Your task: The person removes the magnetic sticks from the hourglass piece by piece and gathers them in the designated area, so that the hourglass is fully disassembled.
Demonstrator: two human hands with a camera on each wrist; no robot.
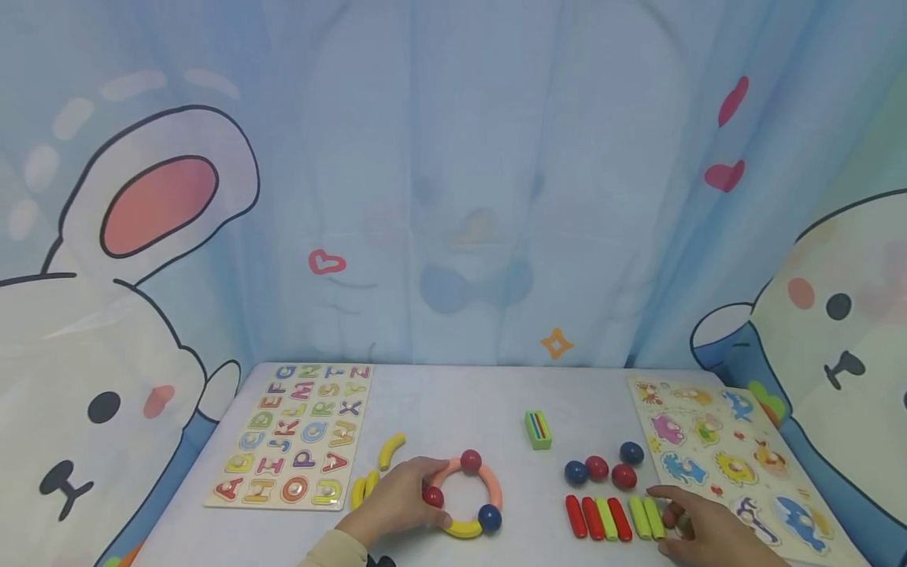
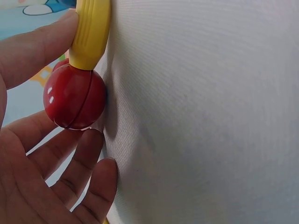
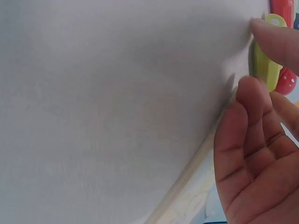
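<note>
My left hand [image 1: 400, 500] grips the left side of a ring of curved rods and balls, its thumb on a yellow curved rod [image 2: 91, 35] beside a red ball [image 2: 74, 95]. Two pink curved rods [image 1: 492, 487], another red ball [image 1: 471, 461] and a blue ball [image 1: 490, 518] make up the rest of the ring. At the right, my right hand [image 1: 708, 531] holds the last green stick [image 1: 653, 517] of a row by its two ends, between thumb and index finger. Red sticks [image 1: 576, 516] and other green ones lie side by side in that row.
Red and blue balls [image 1: 624, 476] cluster behind the row. A green striped block [image 1: 538, 430] stands farther back. Loose yellow curved rods [image 1: 391, 450] lie beside the left hand. An alphabet board [image 1: 244, 472] is at left, an animal puzzle board [image 1: 697, 441] at right.
</note>
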